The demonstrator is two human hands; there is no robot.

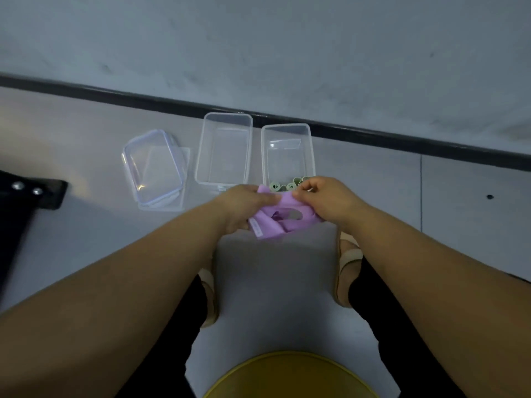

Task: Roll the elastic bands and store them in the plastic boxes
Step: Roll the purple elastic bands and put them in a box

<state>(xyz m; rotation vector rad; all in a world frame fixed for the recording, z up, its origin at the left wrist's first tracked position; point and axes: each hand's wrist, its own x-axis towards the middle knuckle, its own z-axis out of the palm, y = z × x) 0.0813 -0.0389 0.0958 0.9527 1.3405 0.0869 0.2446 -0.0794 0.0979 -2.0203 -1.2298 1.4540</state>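
Black object (34, 193) with two shiny bolts juts in at the far left edge, on the pale floor (459, 202). Right of it, across a stretch of bare floor, lie two clear lids (155, 168), stacked askew, the upper one rimmed in blue. Just beside them stands the left box (224, 150), clear, with nothing in it, its far end close to the dark skirting (373, 133) that runs slantwise under the wall.

The left hand (244, 205) reaches forward on a straight forearm, fingers curled, and pinches the left top edge of the purple band (275, 222). The band hangs crumpled between both hands, just in front of the boxes' near ends. Beyond it stands the right box (287, 150), a narrow gap apart from the left one, with green rolls (287, 185) at its near end. The right hand (324, 199), knuckles up, pinches the band's right top edge and covers the box's near rim.

Right of that, open floor runs to the frame edge. Below, a yellow stool (290, 374) shows between the legs.
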